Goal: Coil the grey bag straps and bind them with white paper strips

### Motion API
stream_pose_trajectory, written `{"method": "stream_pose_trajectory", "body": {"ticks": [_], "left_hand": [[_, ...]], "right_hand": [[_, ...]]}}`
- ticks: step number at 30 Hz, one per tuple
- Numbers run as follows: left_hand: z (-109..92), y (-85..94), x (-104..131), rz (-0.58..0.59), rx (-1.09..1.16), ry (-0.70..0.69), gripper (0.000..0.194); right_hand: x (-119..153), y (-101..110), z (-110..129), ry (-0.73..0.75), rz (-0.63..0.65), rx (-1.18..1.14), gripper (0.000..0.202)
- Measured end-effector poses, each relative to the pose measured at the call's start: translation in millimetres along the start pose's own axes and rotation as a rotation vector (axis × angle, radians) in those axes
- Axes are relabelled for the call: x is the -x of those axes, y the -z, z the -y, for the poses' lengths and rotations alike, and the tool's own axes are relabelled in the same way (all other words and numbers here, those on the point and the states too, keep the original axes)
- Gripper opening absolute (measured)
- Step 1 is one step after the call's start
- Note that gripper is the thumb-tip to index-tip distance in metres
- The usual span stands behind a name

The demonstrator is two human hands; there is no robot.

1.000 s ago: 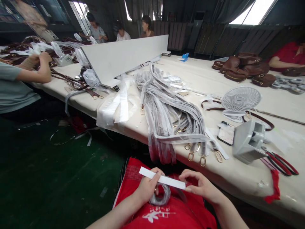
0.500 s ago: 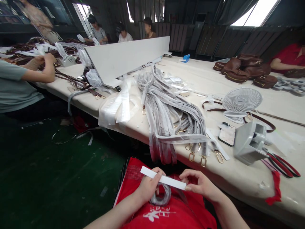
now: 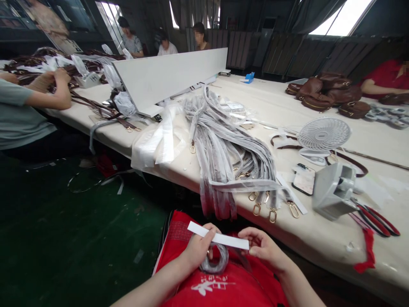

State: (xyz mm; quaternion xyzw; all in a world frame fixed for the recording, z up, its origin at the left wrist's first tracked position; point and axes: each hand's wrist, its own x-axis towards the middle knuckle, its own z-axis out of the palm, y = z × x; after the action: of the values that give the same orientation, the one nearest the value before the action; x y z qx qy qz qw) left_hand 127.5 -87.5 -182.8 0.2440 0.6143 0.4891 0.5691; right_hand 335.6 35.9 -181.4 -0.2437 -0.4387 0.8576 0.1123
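Note:
My left hand (image 3: 201, 245) is closed, its thumb pressing a flat white strip (image 3: 230, 241) against the fingers. A coiled strap (image 3: 220, 266) in greyish see-through wrapping hangs below the strip, also held by this hand. At the strip's right end is my right hand (image 3: 263, 249), with fingers loosely bent and apart; the strip's end shows uncovered beside the thumb. Both hands are above the red apron (image 3: 249, 283) on my lap. In front of them, a pile of wrapped straps (image 3: 236, 149) with gold clasps (image 3: 272, 215) hangs over the table edge.
On the cream-covered table (image 3: 271, 91) are a phone (image 3: 304, 179), a grey tape dispenser (image 3: 335, 192), red-handled shears (image 3: 377, 219) and a white fan (image 3: 324, 134). Brown bags (image 3: 332, 94) lie farther back. A long white board (image 3: 172, 81) stands leftward. A co-worker (image 3: 25, 102) works at left.
My right thumb has come off the strip's end and the right fingers have shifted slightly left. The left hand's hold looks the same. The co-worker's arms at left have moved a little.

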Motion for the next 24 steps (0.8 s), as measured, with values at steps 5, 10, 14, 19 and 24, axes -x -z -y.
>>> {"method": "stream_pose_trajectory", "body": {"ticks": [5,10,14,19,24], "left_hand": [[-2.5,-0.9,-1.1,0.007,0.037,0.031,0.050],[0.0,-0.5,-4.9,0.012,0.056,0.066,0.045],[4.7,-0.5,-8.0,0.005,0.077,0.105,0.042],[6.7,-0.8,-8.6,0.000,0.093,0.125,0.041],[6.2,-0.7,-8.9,-0.003,0.096,0.132,0.047]], "right_hand": [[-5.9,-2.1,-11.5,0.039,-0.085,0.018,0.051],[-9.0,-3.7,-14.2,0.087,-0.135,0.030,0.056],[-4.9,-10.4,-6.4,0.132,-0.170,0.124,0.061],[1.0,-19.5,3.7,0.274,-0.305,0.748,0.039],[0.6,-17.2,-0.5,0.330,-0.275,0.912,0.025]]}}
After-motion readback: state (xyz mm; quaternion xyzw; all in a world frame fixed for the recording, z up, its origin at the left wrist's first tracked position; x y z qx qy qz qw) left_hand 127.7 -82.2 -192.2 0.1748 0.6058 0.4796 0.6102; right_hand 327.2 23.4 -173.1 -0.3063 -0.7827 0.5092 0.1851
